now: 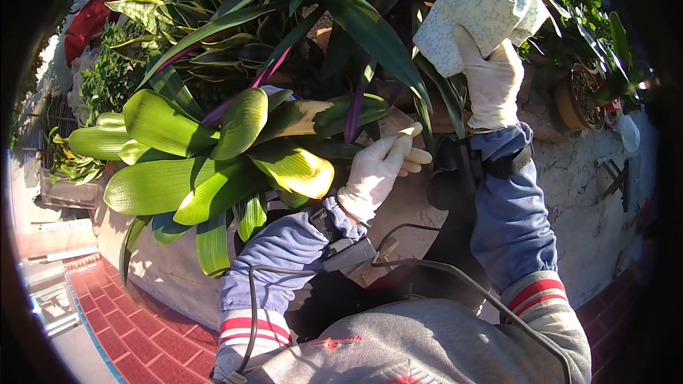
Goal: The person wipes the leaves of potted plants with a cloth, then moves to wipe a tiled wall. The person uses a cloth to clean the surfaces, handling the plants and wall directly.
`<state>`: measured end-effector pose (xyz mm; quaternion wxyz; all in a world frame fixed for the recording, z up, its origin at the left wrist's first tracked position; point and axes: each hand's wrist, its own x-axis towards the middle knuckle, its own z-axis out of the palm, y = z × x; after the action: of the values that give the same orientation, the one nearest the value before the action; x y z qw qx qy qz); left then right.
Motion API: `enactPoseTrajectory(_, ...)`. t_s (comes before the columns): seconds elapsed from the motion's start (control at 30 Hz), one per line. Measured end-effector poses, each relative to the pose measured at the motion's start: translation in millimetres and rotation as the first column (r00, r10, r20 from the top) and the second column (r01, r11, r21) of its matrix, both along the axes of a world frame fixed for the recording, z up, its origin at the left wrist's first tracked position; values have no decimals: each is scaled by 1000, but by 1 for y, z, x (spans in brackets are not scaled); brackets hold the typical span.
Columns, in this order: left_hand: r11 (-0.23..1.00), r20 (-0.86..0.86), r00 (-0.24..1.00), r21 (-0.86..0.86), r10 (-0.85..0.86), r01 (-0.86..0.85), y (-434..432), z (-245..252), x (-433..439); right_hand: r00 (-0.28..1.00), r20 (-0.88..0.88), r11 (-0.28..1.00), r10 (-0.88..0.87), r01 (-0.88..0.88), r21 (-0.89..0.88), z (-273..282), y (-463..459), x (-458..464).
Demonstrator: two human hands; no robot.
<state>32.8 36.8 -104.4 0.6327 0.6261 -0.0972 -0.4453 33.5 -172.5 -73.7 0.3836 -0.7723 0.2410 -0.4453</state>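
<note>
My right hand (493, 82), in a pale glove, grips a bunched white cloth (480, 8) printed with small stars. The cloth hangs among long dark green leaves (373, 37) with purple undersides. Lower and toward the middle, my left hand (381, 168) wears a matching glove; its fingers are partly spread and nothing shows between them. Just to its left grows a clivia-like plant (165, 181) with broad strap leaves. One of its leaves (304, 117) has a dry brown patch, and another leaf (304, 170) is yellowed.
Variegated snake plants (235, 56) crowd the upper left. A brown flowerpot (573, 98) stands at the right, by a cracked concrete surface (571, 213). Red brick-patterned paving (144, 330) lies below left. A dark cable (459, 272) crosses in front of my body.
</note>
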Motion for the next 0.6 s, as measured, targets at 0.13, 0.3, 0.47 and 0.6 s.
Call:
enactPoseTrajectory(0.13, 995, 177, 980, -29, 96, -92, -6, -19, -1, 999, 7, 999, 40, -40, 10, 1, 3, 1)
enactPoseTrajectory(0.3, 977, -1, 993, 180, 116, -114, -11, -36, -3, 996, -46, 997, 83, -83, 3, 0, 7, 1)
enactPoseTrajectory(0.47, 989, 197, 978, 122, 62, -87, -28, -67, -6, 987, -49, 988, 153, -152, 22, 0, 4, -1)
enactPoseTrajectory(0.6, 973, 270, 958, 182, 91, -144, -57, -102, 0, 977, -147, 986, 154, -161, -40, -1, 2, -4)
